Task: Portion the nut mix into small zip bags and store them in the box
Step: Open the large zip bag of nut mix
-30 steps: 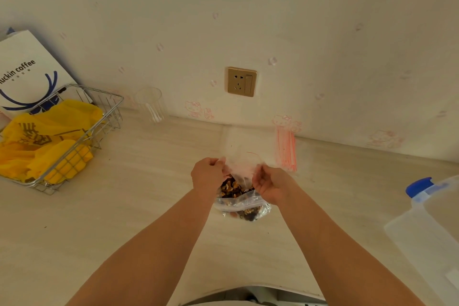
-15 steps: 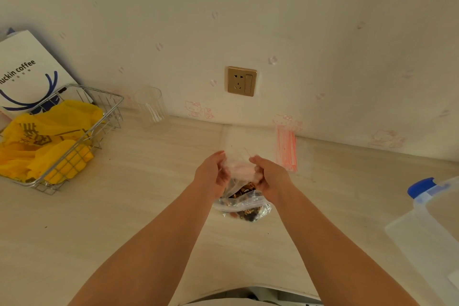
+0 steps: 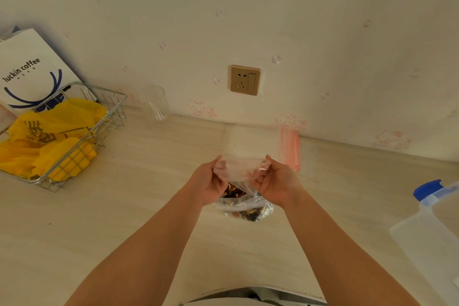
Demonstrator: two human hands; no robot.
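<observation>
A clear plastic bag of nut mix (image 3: 244, 208) sits on the pale counter in the middle. Just above it my left hand (image 3: 210, 182) and my right hand (image 3: 275, 182) each pinch one side of a small clear zip bag (image 3: 239, 167), stretched between them. A stack of empty zip bags with red seal strips (image 3: 289, 146) lies flat behind my hands, against the wall. The translucent storage box (image 3: 432, 243) with a blue latch stands at the right edge, partly cut off.
A wire basket (image 3: 82, 141) with yellow bags sits at the left, with a white coffee paper bag (image 3: 27, 69) behind it. A clear glass (image 3: 154, 107) stands by the wall. A wall socket (image 3: 245, 80) is above the counter.
My hands came together over the nut bag, then spread apart again. The small zip bag is now pulled wider between them and held a little higher.
</observation>
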